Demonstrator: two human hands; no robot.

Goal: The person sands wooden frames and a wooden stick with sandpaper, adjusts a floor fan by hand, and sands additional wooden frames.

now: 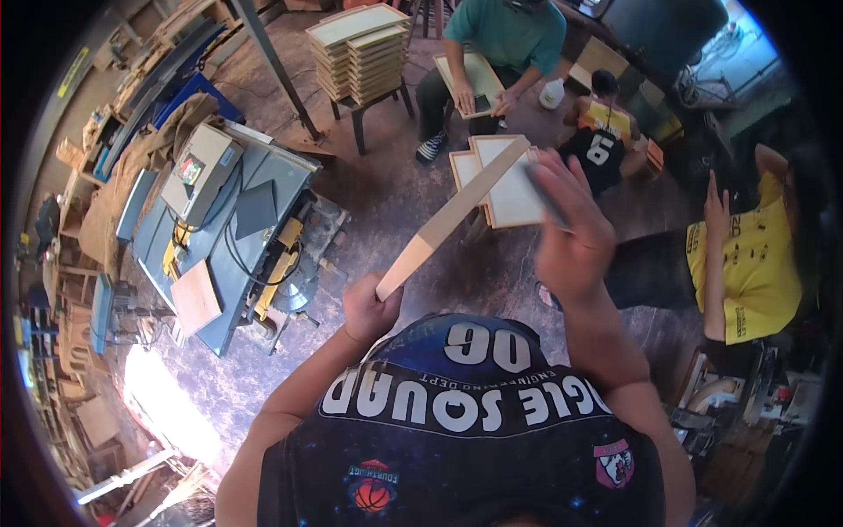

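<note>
A long, flat wooden piece (448, 211) slants up from the middle toward the upper right. Its lower end is gripped in my left hand (371, 307), fingers wrapped round it. Beside its upper end is my right hand (575, 228), raised, with a dark flat pad (549, 200) against the palm and fingers; the fingertips are slightly blurred. Beyond the wood, light panels with wooden edges (514, 198) lie stacked on a low support.
A table saw (237, 233) stands at left with a box (200, 176) and a wooden board (195, 297) on it. Framed panels are stacked on a stool (358, 112). A person in green (509, 35) handles a frame; a person in yellow (755, 263) is at right, another person crouches nearby.
</note>
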